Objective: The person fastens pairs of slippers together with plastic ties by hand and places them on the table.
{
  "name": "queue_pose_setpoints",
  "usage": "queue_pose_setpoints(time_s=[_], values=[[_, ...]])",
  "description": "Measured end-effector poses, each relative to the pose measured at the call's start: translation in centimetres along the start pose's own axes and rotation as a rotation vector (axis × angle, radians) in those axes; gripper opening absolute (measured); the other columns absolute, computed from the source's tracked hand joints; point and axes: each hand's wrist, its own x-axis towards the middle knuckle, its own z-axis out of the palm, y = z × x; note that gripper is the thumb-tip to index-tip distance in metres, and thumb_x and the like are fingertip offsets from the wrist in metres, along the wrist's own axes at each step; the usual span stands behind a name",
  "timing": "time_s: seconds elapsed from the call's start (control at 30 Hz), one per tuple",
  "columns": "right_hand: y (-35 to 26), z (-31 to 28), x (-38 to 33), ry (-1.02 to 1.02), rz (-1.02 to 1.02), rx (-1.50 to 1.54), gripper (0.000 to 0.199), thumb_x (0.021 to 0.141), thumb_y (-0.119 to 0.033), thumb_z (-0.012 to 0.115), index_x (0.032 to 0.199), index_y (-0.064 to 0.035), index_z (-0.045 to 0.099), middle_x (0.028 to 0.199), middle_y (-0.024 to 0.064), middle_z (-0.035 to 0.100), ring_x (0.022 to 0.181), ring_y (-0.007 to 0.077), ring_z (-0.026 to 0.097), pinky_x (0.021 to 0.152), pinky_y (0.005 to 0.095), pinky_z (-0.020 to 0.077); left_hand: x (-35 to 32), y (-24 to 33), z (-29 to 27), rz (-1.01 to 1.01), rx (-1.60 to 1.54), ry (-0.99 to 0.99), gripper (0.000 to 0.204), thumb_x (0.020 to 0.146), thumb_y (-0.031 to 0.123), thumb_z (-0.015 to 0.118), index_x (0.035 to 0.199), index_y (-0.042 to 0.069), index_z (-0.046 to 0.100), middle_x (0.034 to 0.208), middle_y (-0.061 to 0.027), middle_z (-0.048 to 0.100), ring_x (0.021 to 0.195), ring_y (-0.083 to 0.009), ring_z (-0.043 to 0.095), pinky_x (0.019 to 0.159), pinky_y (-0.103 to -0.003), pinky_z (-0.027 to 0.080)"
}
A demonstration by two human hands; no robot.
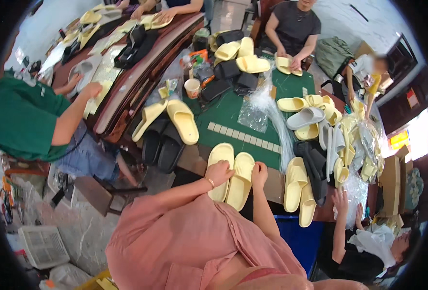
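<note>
A pair of pale yellow slippers lies at the table's near edge, just in front of me. My left hand (219, 173) lies across the left slipper (220, 152), its fingers bent round the inner edge near the other one. At the outer side of the right slipper (241, 180), my right hand (259, 175) pinches the edge with curled fingers. Both toes point away from me. Beyond them a row of small white labels (243, 137) runs across the green mat (218, 115).
Left of my hands stand more yellow slippers (183, 122) and black slippers (168, 147). To the right are yellow slippers (296, 180), grey slippers (305, 118) and clear plastic bags (357, 193). A paper cup (192, 88) stands farther back. Several co-workers sit around the tables.
</note>
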Motion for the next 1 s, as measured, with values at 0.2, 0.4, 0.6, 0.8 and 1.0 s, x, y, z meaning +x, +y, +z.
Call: queue_pose_setpoints(time_s=[0.2, 0.4, 0.6, 0.8, 1.0], values=[[-0.3, 0.3, 0.1, 0.004, 0.086, 0.048, 0.02, 0.083, -0.012, 0.05, 0.094, 0.0004, 0.061, 0.092, 0.015, 0.06, 0.085, 0.0287, 0.057, 0.077, 0.0344, 0.0447, -1.7, -0.6, 1.0, 0.075, 0.153, -0.121, 0.036, 0.078, 0.042, 0.058, 0.085, 0.007, 0.059, 0.071, -0.014, 0.061, 0.067, -0.0306, 0.06, 0.06, -0.041, 0.048], [0.1, 0.3, -0.5, 0.022, 0.102, 0.071, 0.019, 0.083, -0.008, 0.048, 0.094, 0.0027, 0.06, 0.092, 0.0131, 0.061, 0.085, 0.0237, 0.057, 0.078, 0.0328, 0.0454, -2.1, 0.0, 2.6, -0.03, 0.094, -0.134, 0.042, 0.075, 0.047, 0.059, 0.077, 0.004, 0.061, 0.074, -0.0159, 0.063, 0.069, -0.0319, 0.062, 0.064, -0.044, 0.048], [0.1, 0.0, -0.6, 0.008, 0.085, 0.136, 0.019, 0.085, -0.011, 0.048, 0.093, 0.0025, 0.06, 0.086, 0.0093, 0.061, 0.078, 0.0183, 0.056, 0.073, 0.0298, 0.0456, -0.9, -1.0, 3.7, -0.096, 0.042, -0.113, 0.033, 0.073, 0.038, 0.059, 0.07, 0.005, 0.06, 0.068, -0.0149, 0.061, 0.065, -0.0317, 0.06, 0.061, -0.042, 0.047], [3.2, 0.9, -0.5, 0.013, 0.099, 0.236, 0.019, 0.087, -0.01, 0.046, 0.093, 0.003, 0.059, 0.089, 0.0115, 0.061, 0.08, 0.0185, 0.056, 0.075, 0.0294, 0.0449, -0.1, -1.0, -2.5, -0.062, 0.042, 0.131, 0.019, 0.068, 0.022, 0.058, 0.072, 0.004, 0.058, 0.072, -0.0181, 0.06, 0.067, -0.035, 0.06, 0.06, -0.044, 0.048], [2.4, 0.9, -0.5, 0.007, 0.072, 0.169, 0.018, 0.087, -0.01, 0.048, 0.093, 0.003, 0.058, 0.088, 0.0104, 0.06, 0.082, 0.0193, 0.056, 0.078, 0.0301, 0.0445, 0.2, -4.1, -13.6, -0.153, 0.214, 0.395, 0.016, 0.067, 0.02, 0.059, 0.073, 0.005, 0.057, 0.068, -0.0163, 0.06, 0.064, -0.0342, 0.06, 0.057, -0.044, 0.048]])
